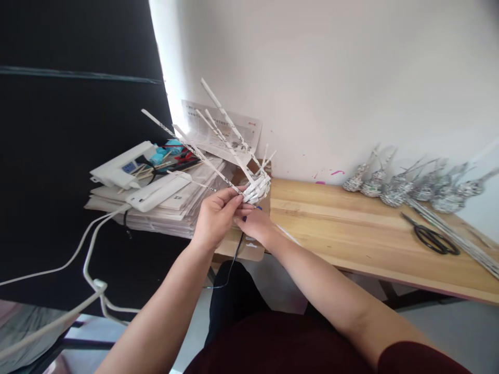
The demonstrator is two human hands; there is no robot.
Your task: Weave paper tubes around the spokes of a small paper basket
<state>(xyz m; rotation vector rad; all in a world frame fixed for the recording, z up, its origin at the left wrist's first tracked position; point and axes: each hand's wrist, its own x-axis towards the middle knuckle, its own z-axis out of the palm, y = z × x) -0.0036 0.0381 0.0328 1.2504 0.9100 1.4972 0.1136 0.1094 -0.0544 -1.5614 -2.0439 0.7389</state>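
Observation:
A small woven newspaper piece [258, 188], with several long rolled-paper sticks [222, 132] fanning up and left from it, is pinched in my left hand [218, 215]. The thumb and fingers of that hand close on its lower left side. Just below the weave, my right hand [255, 224] is curled in close against the left fingertips. Its own fingertips are mostly hidden, so what they grip does not show. A thin white strip [287, 235] appears past the right wrist, lying over the table edge.
Stacked paper [183, 208] with power strips [158, 192] on top stands to the left. Black scissors [431, 239] and long paper rolls [456, 234] lie on the wooden table [331, 223]. Several woven newspaper shapes [395, 192] line the wall. White cables [91, 249] hang at the left.

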